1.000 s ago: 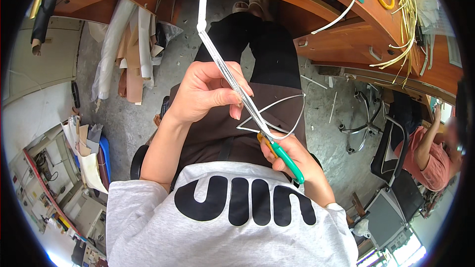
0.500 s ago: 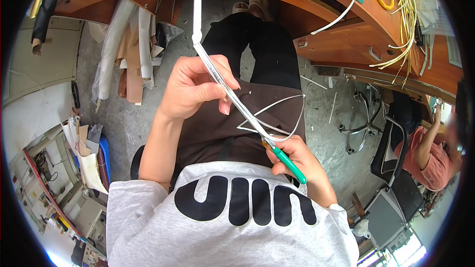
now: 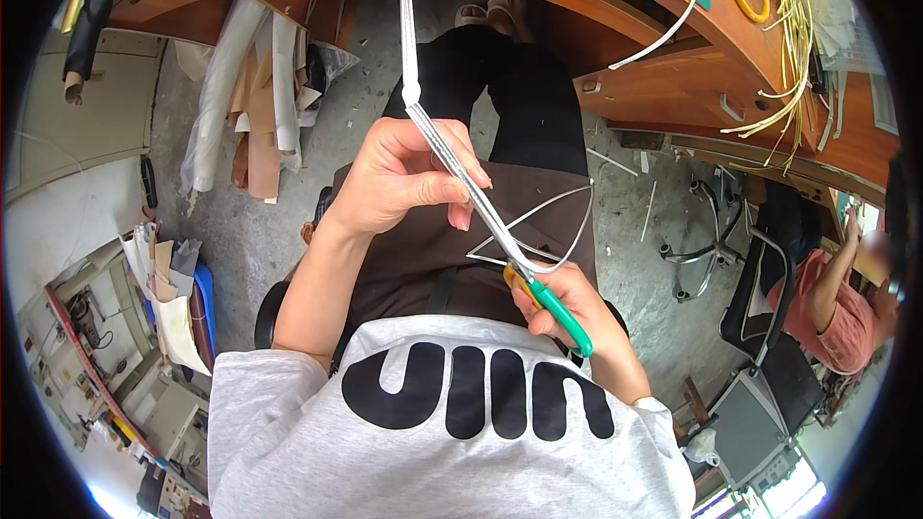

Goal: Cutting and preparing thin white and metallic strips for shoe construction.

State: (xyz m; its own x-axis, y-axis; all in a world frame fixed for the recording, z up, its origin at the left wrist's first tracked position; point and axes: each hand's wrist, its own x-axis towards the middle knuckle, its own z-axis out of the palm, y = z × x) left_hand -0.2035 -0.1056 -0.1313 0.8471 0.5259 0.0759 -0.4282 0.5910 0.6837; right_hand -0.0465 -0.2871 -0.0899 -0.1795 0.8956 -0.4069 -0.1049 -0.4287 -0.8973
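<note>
My left hand (image 3: 415,181) pinches a narrow silver-white strap (image 3: 408,38) between thumb and fingers. The strap comes down from the bench edge, bulges at a small knot-like joint (image 3: 411,95) and slants to my right hand (image 3: 574,300). That hand is closed around a tool with a green handle (image 3: 561,317), a small orange-yellow part showing beside it. The tool's working end lies at the strap and is mostly hidden by it and my fingers, so its exact kind is unclear. A thin white cord (image 3: 577,200) loops over the dark brown apron (image 3: 385,274) on my lap.
Ahead is a wooden bench (image 3: 654,101) with a yellow-handled tool (image 3: 750,0) and a bundle of yellowish cords (image 3: 796,58). Rolled sheets (image 3: 226,96) stand at left. On the right are a wheeled chair base (image 3: 707,250) and a seated person in a pink shirt (image 3: 817,312).
My left hand has shifted slightly right and down, and the strap and its knot-like joint have moved the same way. My right hand keeps its hold on the green-handled tool, almost unmoved.
</note>
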